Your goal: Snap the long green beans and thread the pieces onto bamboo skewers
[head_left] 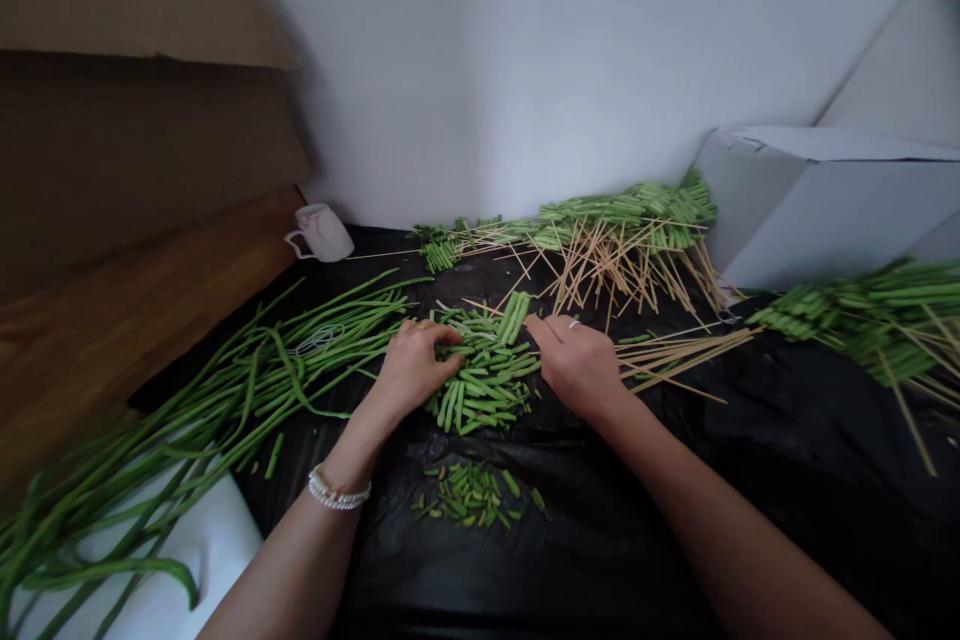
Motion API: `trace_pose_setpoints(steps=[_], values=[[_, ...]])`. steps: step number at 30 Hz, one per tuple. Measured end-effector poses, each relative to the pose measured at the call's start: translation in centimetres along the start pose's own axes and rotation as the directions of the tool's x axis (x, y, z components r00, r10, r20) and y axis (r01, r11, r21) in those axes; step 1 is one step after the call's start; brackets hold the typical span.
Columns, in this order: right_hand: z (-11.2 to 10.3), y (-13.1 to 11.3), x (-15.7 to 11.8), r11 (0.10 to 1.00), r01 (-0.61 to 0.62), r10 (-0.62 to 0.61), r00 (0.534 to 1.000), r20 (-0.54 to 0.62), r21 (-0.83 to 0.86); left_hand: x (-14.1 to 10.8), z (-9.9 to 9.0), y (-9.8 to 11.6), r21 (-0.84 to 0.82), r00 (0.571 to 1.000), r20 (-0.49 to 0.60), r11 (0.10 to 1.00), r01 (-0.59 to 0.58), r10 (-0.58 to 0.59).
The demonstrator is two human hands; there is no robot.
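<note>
A pile of cut green bean pieces lies on the black sheet between my hands. My left hand is at the pile's left edge, thumb and forefinger apart over the pieces, and I see nothing held between them. My right hand is closed at the right side around a skewer, mostly hidden by the fingers. Several bean pieces threaded side by side stick out above that hand's fingertips. Bare wooden skewers lie just right of my right hand.
Long whole beans spread across the left side. Finished bean skewers are heaped at the back, with more at the right. A white mug stands back left. Small bean trimmings lie in front. A white box is back right.
</note>
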State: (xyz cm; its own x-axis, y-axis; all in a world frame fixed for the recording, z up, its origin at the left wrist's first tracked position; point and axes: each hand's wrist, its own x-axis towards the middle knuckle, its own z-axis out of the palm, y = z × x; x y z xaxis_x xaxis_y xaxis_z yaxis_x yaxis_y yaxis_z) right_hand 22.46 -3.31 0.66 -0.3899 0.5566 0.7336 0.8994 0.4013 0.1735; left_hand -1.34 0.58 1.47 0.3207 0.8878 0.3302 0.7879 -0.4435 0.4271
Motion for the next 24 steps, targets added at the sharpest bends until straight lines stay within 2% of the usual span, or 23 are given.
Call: trace_pose_setpoints(steps=[6,9,11,14,17,19,21,24], values=[[-0.2,-0.1,0.1,1.0,0.013,-0.013,1.0,-0.021,-0.001,0.0,0.1,-0.1,0.006,0.994,0.086,0.998,-0.07,0.069],[-0.2,-0.1,0.1,1.0,0.018,-0.018,0.999,-0.035,0.008,0.1,0.1,0.3,0.05,0.994,0.074,0.995,-0.088,0.085],[-0.1,-0.1,0.1,1.0,0.015,-0.015,0.999,-0.033,0.012,0.2,0.1,0.6,0.027,0.995,0.033,0.995,-0.096,0.095],[-0.1,-0.2,0.1,1.0,0.003,-0.003,1.0,-0.026,0.025,0.3,0.0,1.1,-0.118,0.992,-0.088,0.988,-0.102,0.092],[-0.1,-0.2,0.0,0.999,-0.006,0.008,0.999,-0.039,0.051,0.5,-0.1,1.6,-0.357,0.974,-0.226,0.933,-0.053,-0.031],[-0.1,-0.2,0.0,0.998,-0.011,0.014,0.999,-0.045,0.063,0.5,-0.2,1.7,-0.593,0.957,-0.228,0.805,0.01,-0.179],[-0.1,-0.2,0.0,0.998,-0.009,0.012,0.999,-0.046,0.067,0.6,-0.1,1.8,-0.809,0.942,-0.141,0.583,0.068,-0.306],[-0.1,-0.4,0.0,0.998,0.001,0.002,0.999,-0.042,0.07,0.7,0.0,1.7,-0.957,0.921,0.032,0.255,0.141,-0.388]])
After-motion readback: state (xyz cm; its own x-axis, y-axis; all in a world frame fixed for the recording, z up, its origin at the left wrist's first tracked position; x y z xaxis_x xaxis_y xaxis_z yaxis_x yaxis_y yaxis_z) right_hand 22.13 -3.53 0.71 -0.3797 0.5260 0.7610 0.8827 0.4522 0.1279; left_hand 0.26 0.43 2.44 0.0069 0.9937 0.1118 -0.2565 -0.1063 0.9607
